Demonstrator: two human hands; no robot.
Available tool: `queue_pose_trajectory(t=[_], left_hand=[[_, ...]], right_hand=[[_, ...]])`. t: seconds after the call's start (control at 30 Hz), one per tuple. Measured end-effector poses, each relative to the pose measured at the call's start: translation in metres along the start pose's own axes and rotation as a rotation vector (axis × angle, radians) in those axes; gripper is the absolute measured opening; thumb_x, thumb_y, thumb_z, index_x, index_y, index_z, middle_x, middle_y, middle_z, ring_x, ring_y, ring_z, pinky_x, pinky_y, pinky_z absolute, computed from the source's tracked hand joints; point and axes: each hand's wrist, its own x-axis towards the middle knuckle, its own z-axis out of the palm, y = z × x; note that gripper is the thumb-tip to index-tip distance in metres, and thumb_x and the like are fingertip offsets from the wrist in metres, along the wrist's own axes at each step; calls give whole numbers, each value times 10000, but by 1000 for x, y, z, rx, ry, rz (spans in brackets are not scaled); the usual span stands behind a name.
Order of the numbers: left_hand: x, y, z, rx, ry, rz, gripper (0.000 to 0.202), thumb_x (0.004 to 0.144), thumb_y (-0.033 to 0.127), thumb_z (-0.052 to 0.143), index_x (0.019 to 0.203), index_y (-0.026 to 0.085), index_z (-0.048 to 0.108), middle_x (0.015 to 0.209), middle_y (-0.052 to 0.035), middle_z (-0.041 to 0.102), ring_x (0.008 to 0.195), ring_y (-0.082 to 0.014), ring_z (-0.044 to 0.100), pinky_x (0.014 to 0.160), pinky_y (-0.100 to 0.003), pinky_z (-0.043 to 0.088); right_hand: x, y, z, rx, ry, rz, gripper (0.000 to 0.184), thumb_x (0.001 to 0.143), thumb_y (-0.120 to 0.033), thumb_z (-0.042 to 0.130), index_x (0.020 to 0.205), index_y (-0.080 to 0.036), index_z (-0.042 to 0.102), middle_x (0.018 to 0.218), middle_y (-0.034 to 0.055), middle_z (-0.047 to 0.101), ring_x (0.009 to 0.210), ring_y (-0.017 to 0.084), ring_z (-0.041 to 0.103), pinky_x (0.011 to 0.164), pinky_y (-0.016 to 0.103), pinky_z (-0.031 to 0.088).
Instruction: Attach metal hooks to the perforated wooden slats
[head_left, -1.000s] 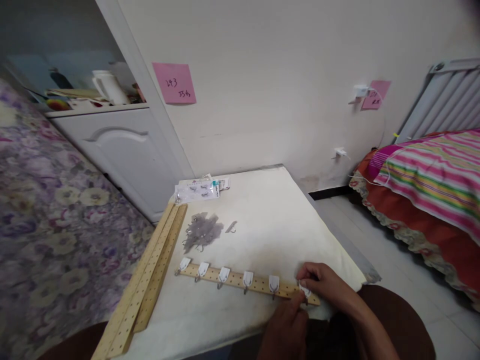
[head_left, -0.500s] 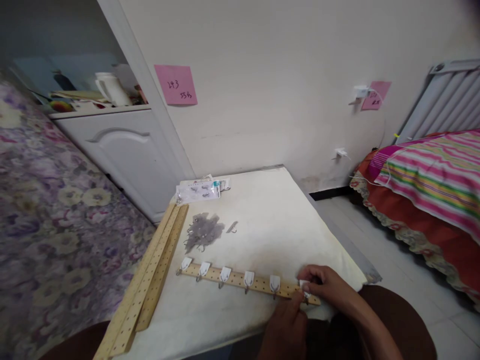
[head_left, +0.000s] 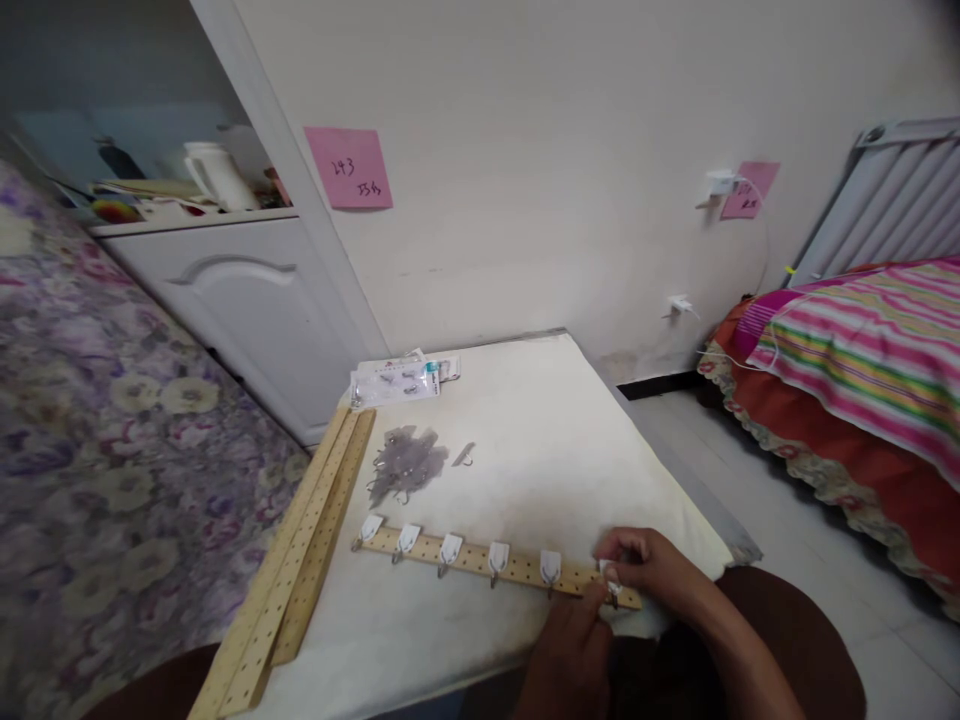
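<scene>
A narrow wooden strip with small holes lies across the near part of the cloth-covered table. Several white hooks with metal loops are spaced along it, one of them at mid-strip. My right hand pinches the white hook at the strip's right end, partly covering it. From below, my left hand reaches up with its fingertips against the strip's near edge beside that hook; its other fingers are curled. A pile of greyish clear-backed hooks lies beyond the strip, with a single loose hook to its right.
Two long perforated wooden strips lie along the table's left edge. Hook packages rest at the far left corner. A floral curtain hangs at left, and a bed with striped bedding stands at right.
Both hands stay at the strip's right end, with only slight finger movement around the end hook. The strip and the pile have not moved.
</scene>
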Motion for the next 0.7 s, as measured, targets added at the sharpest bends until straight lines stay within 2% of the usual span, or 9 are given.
queue_pose_trajectory(t=[0.17,0.33,0.5,0.6,0.7], left_hand=[[-1,0,2,-14,8,-8,208,808,68,435,892,149,606,1244,-131,613,1076,-231,601,905,-379,520],[-4,0,3,-16,-44,-8,164,810,86,468,887,140,603,1282,-137,584,1121,-236,570,936,-380,494],[-11,-4,15,-4,-38,-33,110,804,130,507,853,154,603,1289,-123,578,1079,-235,589,911,-372,508],[-14,-7,20,-10,-21,-32,109,790,150,538,878,148,603,1256,-141,591,1080,-244,587,912,-370,510],[-14,-7,14,-80,-36,-40,193,778,111,504,950,141,586,1245,-155,578,1144,-244,542,945,-372,489]], right_hand=[[1,2,-1,-24,-21,-2,202,690,-358,663,747,-167,630,672,-9,621,665,152,554,630,257,406],[2,8,-3,-69,-49,-41,213,710,-356,656,797,-162,644,706,-2,623,689,157,553,631,255,399],[0,15,-4,-47,-54,-40,257,730,-371,655,866,-154,657,772,17,636,746,171,570,672,268,412],[-1,15,-3,-28,-26,-24,290,733,-389,657,915,-163,658,784,12,633,750,169,569,680,270,415],[-3,14,-5,-31,45,-20,319,755,-421,617,953,-173,642,734,-9,607,644,137,526,594,253,383]])
